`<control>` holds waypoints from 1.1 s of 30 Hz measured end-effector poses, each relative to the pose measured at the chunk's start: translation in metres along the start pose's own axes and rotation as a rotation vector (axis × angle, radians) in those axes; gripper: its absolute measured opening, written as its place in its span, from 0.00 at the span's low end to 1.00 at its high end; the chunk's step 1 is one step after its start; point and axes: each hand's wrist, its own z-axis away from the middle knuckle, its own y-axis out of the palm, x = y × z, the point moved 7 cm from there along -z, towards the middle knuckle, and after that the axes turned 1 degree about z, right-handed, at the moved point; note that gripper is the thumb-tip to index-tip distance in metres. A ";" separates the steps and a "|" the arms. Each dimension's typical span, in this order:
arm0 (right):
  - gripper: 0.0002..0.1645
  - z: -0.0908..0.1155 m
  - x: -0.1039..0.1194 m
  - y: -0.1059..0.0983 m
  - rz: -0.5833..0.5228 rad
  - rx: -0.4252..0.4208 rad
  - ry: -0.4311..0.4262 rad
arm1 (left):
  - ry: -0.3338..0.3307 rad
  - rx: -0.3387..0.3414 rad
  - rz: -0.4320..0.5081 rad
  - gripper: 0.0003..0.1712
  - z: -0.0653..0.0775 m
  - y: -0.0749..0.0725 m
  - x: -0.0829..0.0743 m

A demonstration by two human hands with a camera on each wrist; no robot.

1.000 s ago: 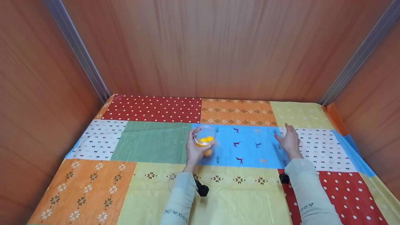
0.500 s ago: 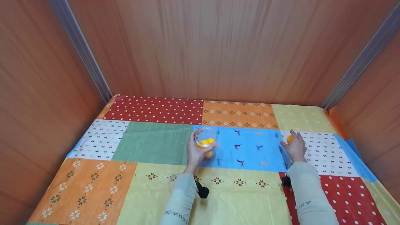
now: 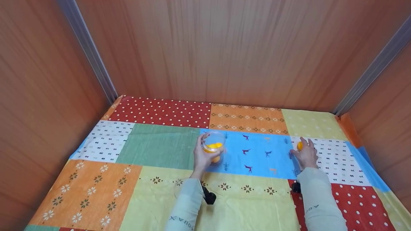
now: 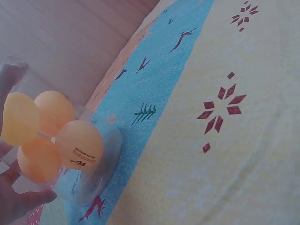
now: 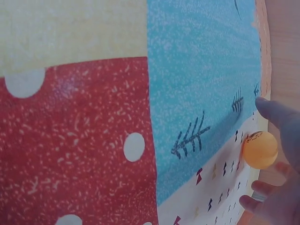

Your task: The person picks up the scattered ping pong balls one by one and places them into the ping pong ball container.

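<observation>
My left hand (image 3: 203, 158) grips a clear plastic jar (image 3: 214, 137) from its left side, over the blue patch of the cloth. Several orange ping-pong balls (image 4: 79, 145) lie inside the jar, seen close up in the left wrist view. Over the white patterned patch, my right hand (image 3: 306, 156) spreads its thumb and fingers about another orange ping-pong ball (image 3: 300, 146). In the right wrist view this ball (image 5: 260, 150) sits between thumb and fingers, with a gap seen on the thumb side. Whether a fingertip touches it is hard to tell.
A patchwork tablecloth (image 3: 167, 144) covers the table. Wood-grain panels (image 3: 205, 51) close it in at the back and both sides, with metal posts in the corners. A faint clear round outline (image 3: 176, 190) shows beside the left sleeve.
My right hand has come lower and slightly right, and the ping-pong ball beside its fingers has come into sight. My left hand keeps holding the jar in nearly the same place.
</observation>
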 end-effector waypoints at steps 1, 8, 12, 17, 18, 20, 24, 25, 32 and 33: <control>0.46 0.000 -0.001 0.000 0.002 0.012 0.010 | -0.003 0.000 0.001 0.49 0.000 0.000 0.000; 0.43 0.001 -0.009 0.000 -0.009 0.054 0.086 | -0.030 0.013 0.001 0.49 -0.001 0.002 0.002; 0.38 -0.002 -0.008 -0.004 0.010 0.024 0.062 | 0.001 0.007 0.005 0.49 -0.002 0.000 -0.001; 0.31 -0.005 -0.013 -0.005 0.014 0.014 0.051 | 0.036 0.010 -0.006 0.47 -0.001 0.000 -0.003; 0.30 -0.005 -0.014 -0.004 0.011 0.019 0.058 | 0.033 0.010 -0.006 0.47 0.000 0.001 -0.002; 0.28 -0.005 -0.016 -0.004 0.016 0.021 0.057 | 0.021 0.012 -0.005 0.47 0.001 0.001 -0.001; 0.26 -0.003 -0.018 -0.002 0.015 0.031 0.068 | 0.015 0.007 0.001 0.48 0.001 0.000 0.000; 0.26 -0.003 -0.018 -0.001 0.009 0.037 0.069 | 0.016 0.005 0.001 0.48 0.001 0.000 -0.001; 0.26 -0.002 -0.011 0.002 -0.064 0.052 0.049 | -0.001 -0.004 -0.010 0.49 -0.001 -0.001 0.000; 0.26 -0.001 -0.008 0.001 -0.071 0.046 0.035 | -0.006 -0.003 -0.012 0.49 -0.001 -0.001 0.001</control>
